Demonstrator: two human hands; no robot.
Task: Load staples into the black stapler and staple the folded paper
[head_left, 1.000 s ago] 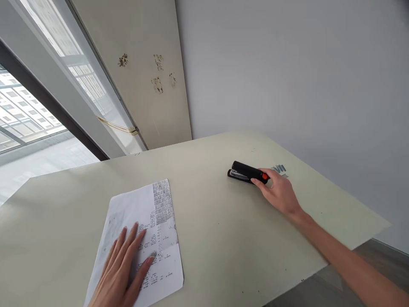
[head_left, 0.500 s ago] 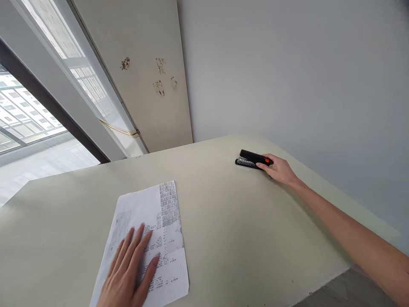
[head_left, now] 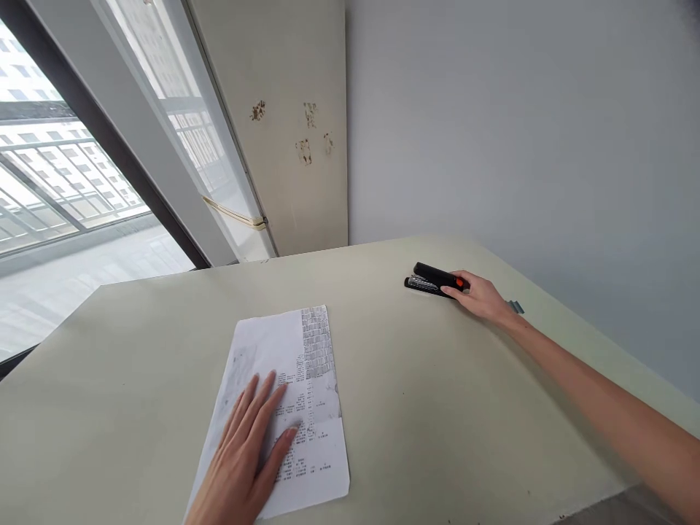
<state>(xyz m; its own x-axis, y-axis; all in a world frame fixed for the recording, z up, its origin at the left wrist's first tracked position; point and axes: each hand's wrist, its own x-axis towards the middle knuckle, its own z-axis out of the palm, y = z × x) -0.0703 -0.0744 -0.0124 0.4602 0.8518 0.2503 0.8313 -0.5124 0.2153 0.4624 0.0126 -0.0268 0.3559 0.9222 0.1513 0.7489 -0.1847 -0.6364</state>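
Note:
A black stapler with an orange mark lies at the far right of the table, its jaws pointing left. My right hand is closed around its back end. At the lower left, my left hand rests flat on a sheet of paper, fingers stretched out. Printed text covers part of the sheet, and a block of dense dark lines fills its upper right corner. Whether more sheets lie underneath, I cannot tell.
A small grey-green strip, perhaps staples, lies just behind my right wrist. The pale table meets a grey wall at the right. Beyond its far left edge are a window and a stained panel.
My view has turned a little left, so everything sits further right. The small grey-green strip now shows behind my right wrist. Both hands keep their places on the paper and the stapler.

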